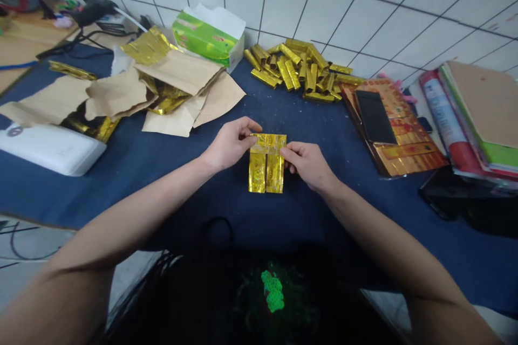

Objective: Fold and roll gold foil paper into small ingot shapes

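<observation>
A sheet of gold foil paper [267, 164] lies on the blue tablecloth [133, 183] directly in front of me, with a lengthwise crease or split down its lower half. My left hand [230, 143] pinches its upper left corner, and my right hand [305, 164] grips its upper right edge. The hands partly hide the sheet's top edge. Beyond them, a heap of folded gold foil pieces [299, 70] sits near the wall.
Torn brown kraft paper [174, 91] covers gold foil at the back left. A green tissue box [208, 38] stands by the wall. A white power bank [50, 148] lies at the left. To the right are gold printed packets [404, 140], a black phone [375, 116], and a stack of books [481, 118].
</observation>
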